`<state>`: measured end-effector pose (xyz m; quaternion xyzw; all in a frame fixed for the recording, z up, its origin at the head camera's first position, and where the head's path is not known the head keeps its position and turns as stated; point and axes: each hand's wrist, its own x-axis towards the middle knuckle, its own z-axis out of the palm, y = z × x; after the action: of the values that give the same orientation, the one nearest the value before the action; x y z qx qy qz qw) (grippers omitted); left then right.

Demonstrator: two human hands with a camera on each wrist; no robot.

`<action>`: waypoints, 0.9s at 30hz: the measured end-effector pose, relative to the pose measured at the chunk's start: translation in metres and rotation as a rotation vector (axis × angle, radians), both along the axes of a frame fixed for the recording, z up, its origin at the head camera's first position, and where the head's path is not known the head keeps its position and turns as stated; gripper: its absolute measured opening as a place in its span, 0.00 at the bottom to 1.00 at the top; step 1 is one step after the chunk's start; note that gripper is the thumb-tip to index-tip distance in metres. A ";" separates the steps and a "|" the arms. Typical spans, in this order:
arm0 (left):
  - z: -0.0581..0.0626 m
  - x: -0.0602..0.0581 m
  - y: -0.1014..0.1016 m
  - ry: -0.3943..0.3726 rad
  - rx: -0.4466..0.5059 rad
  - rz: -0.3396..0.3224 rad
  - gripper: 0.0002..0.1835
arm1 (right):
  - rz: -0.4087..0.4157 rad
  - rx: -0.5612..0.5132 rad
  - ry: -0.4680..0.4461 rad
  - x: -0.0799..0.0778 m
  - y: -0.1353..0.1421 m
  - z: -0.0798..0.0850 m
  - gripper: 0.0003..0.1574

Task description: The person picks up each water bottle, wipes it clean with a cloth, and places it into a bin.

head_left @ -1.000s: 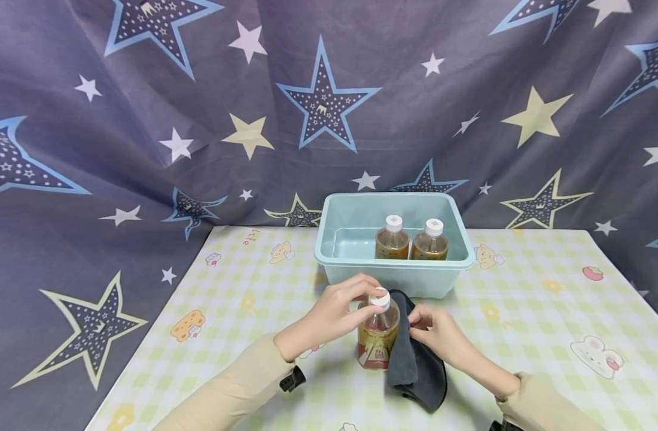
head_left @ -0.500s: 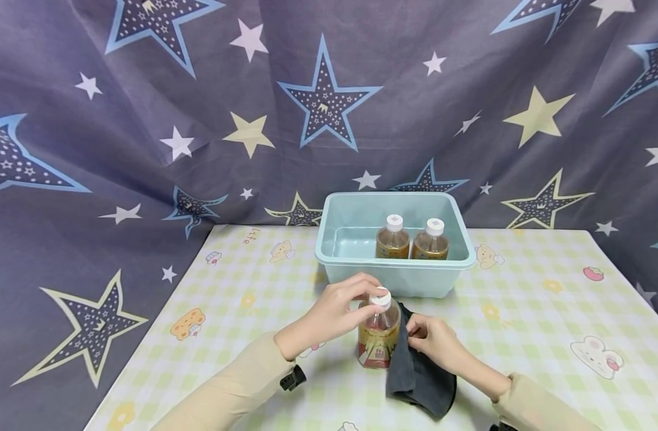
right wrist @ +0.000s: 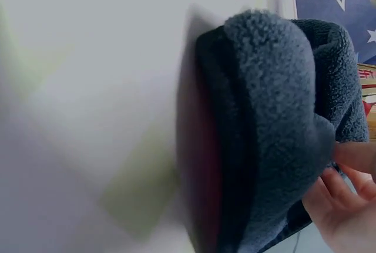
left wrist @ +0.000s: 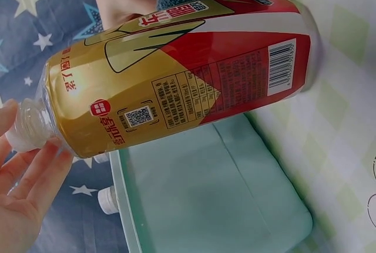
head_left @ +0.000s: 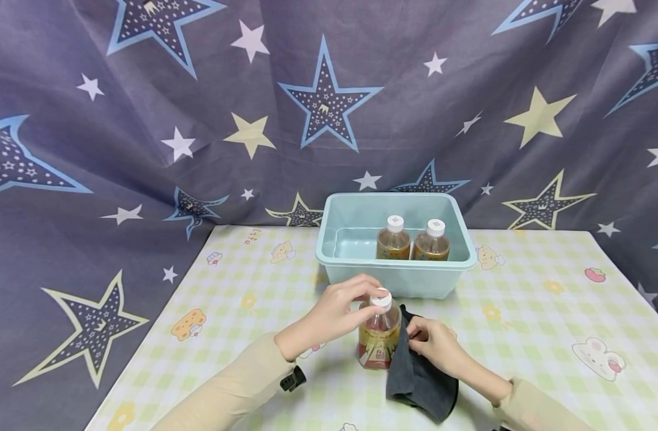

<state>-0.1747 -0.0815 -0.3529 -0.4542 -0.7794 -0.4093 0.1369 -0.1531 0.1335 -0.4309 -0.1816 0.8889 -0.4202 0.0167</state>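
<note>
A drink bottle [head_left: 379, 344] with a gold and red label stands upright on the table, in front of the bin. My left hand [head_left: 342, 305] pinches its white cap [head_left: 381, 299] between thumb and fingers; the left wrist view shows the same grip at the bottle's neck. Against the bottle's right side hangs a dark grey cloth [head_left: 423, 383], its lower part spread on the table. My right hand [head_left: 435, 343] pinches the cloth's upper part beside the bottle. In the right wrist view the folded cloth [right wrist: 276, 112] lies between thumb and fingers.
Behind the bottle sits a light blue plastic bin [head_left: 393, 278]. Two capped bottles [head_left: 393, 244] stand inside it, toward its right half. A checked tablecloth [head_left: 533, 335] covers the table, and a star-patterned curtain [head_left: 210, 72] hangs behind.
My right hand has moved slightly down with the cloth, whose top edge sits lower and whose lower part spreads further right. The left hand and bottle have stayed in place.
</note>
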 end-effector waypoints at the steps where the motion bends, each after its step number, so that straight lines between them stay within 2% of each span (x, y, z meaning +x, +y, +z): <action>1: 0.000 0.000 0.000 -0.003 0.000 0.000 0.10 | 0.012 -0.026 -0.005 0.000 0.000 0.001 0.09; 5: -0.001 -0.001 0.000 -0.002 0.002 -0.004 0.10 | 0.069 -0.131 -0.003 0.001 0.002 0.007 0.08; 8: -0.001 -0.001 0.000 -0.001 0.004 -0.007 0.09 | 0.077 -0.159 0.014 0.002 0.003 0.011 0.09; 14: -0.001 -0.001 0.000 -0.010 0.008 -0.011 0.10 | 0.028 -0.150 0.007 0.007 0.003 0.026 0.06; 21: 0.000 0.000 0.000 -0.019 0.004 -0.005 0.09 | -0.038 -0.204 -0.024 0.010 0.002 0.044 0.06; 27: 0.000 -0.001 0.000 -0.022 -0.001 0.000 0.09 | -0.053 -0.209 0.017 0.010 0.002 0.052 0.07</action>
<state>-0.1752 -0.0813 -0.3530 -0.4498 -0.7810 -0.4139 0.1283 -0.1428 0.1358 -0.3794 -0.1622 0.8448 -0.5095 -0.0212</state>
